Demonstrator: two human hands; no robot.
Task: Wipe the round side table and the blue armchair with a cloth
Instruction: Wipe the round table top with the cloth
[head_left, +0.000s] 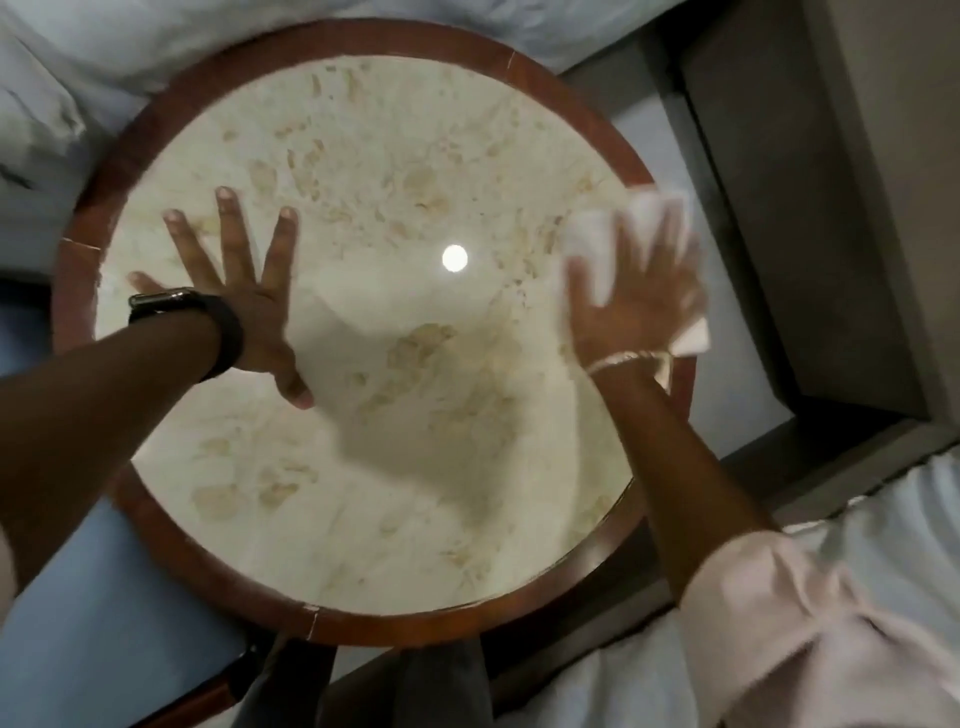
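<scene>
You have nothing to read here: no words, labels, brand marks, numbers or signs show on any surface in view, and the blur at the right would hide any small print there anyway.

Your hands are lying on the round side table (104, 218).
Your left hand (244, 306) is resting at nine o'clock; your right hand (628, 306) is lying on the cloth (592, 234) at three o'clock, at the rim.

Cream round side table (363, 156) top, mottled tan, with a reddish-brown wooden rim; white cloth (597, 244); black watch (208, 317).
</scene>
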